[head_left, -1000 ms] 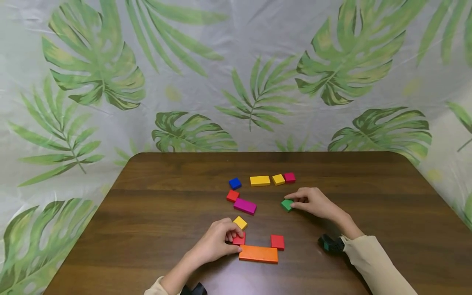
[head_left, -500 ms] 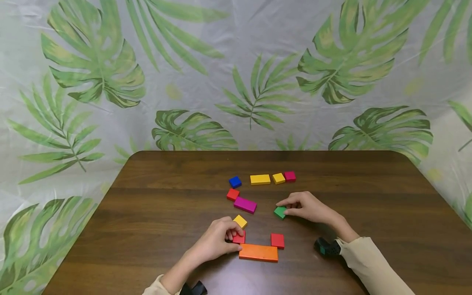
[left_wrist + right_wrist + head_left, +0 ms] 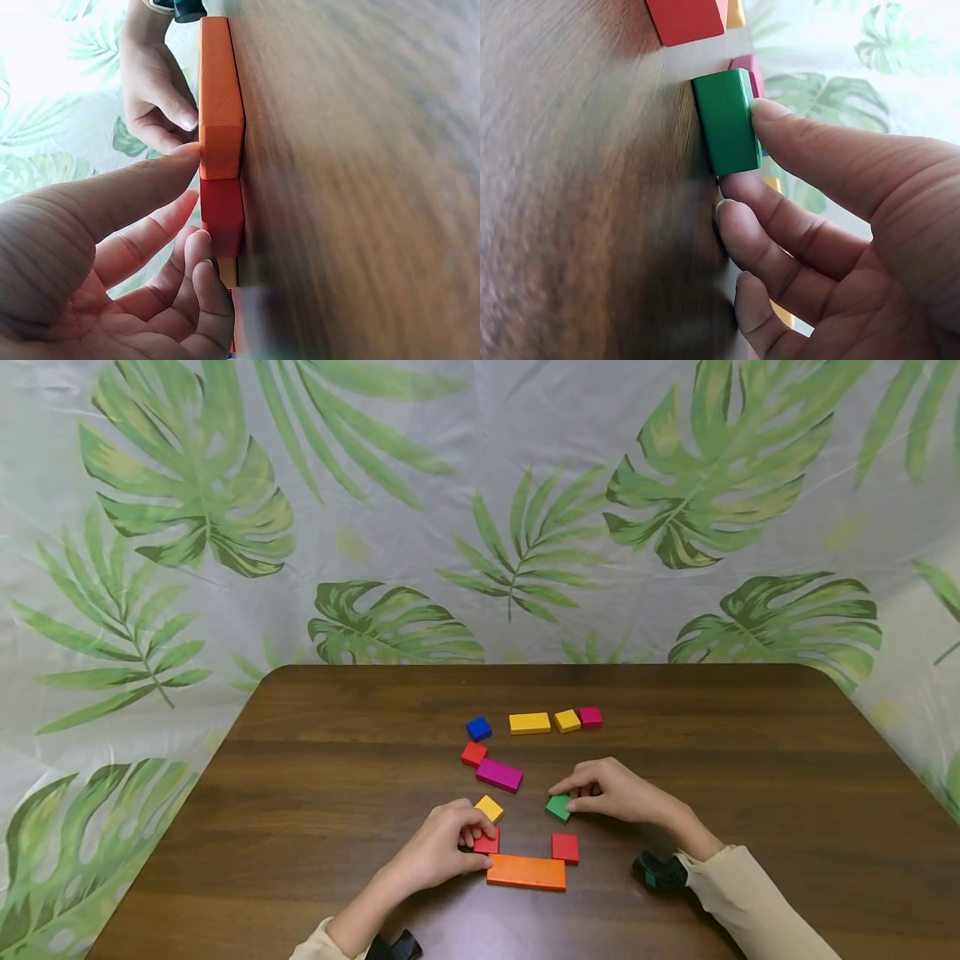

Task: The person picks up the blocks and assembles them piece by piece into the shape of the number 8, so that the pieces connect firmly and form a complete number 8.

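The right-hand grip (image 3: pixel 618 792) pinches a green block (image 3: pixel 557 809) between thumb and index finger. Good practice here would be to keep the block level and low over the worktop (image 3: pixel 675 735), with light pressure, so that neighbouring blocks are not nudged. The block lies at the fingertips, left of the palm. The left-hand grip (image 3: pixel 442 847) is spread, its thumb touching the left end of the orange block (image 3: pixel 527 872), its index finger at the left red block (image 3: pixel 491 842). Nearer than the green block lies the right red block (image 3: pixel 565 849).
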Action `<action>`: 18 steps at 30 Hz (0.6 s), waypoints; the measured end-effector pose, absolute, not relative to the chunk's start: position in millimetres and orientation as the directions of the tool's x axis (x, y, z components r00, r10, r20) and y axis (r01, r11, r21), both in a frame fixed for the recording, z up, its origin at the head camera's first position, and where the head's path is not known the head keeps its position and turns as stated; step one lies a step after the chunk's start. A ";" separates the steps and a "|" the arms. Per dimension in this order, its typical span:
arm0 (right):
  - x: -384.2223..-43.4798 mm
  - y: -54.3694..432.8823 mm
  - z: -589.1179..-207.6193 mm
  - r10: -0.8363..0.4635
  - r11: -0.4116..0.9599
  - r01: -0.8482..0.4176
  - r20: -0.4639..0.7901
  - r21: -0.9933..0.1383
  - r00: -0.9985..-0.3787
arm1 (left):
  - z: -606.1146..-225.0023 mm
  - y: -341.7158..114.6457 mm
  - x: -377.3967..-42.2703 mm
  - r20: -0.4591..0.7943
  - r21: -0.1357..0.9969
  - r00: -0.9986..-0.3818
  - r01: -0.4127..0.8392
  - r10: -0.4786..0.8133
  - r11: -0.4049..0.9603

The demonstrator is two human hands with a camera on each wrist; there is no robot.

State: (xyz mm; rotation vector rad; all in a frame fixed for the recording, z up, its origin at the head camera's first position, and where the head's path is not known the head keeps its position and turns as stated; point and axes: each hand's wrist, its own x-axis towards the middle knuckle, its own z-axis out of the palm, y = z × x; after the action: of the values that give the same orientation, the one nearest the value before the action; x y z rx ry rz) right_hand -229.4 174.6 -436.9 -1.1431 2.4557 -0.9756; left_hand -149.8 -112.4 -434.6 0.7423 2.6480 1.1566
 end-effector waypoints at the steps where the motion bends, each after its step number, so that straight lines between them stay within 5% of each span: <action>1: -229.0 174.2 -437.0 -0.755 0.462 -0.578 0.044 -0.672 -0.654 | -434.8 -112.3 -149.8 0.055 0.721 -0.864 0.381 0.501 0.578; 18: -224.0 169.3 -435.5 -0.769 0.453 -0.580 0.033 -0.677 -0.638 | -433.8 -112.2 -149.7 0.060 0.719 -0.859 0.390 0.508 0.575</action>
State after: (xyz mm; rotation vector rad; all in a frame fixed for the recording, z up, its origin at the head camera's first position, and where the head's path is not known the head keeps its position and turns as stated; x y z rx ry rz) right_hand -224.0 169.3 -435.5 -1.1590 2.4274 -0.9691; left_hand -149.7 -112.2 -433.8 0.7611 2.6496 1.1530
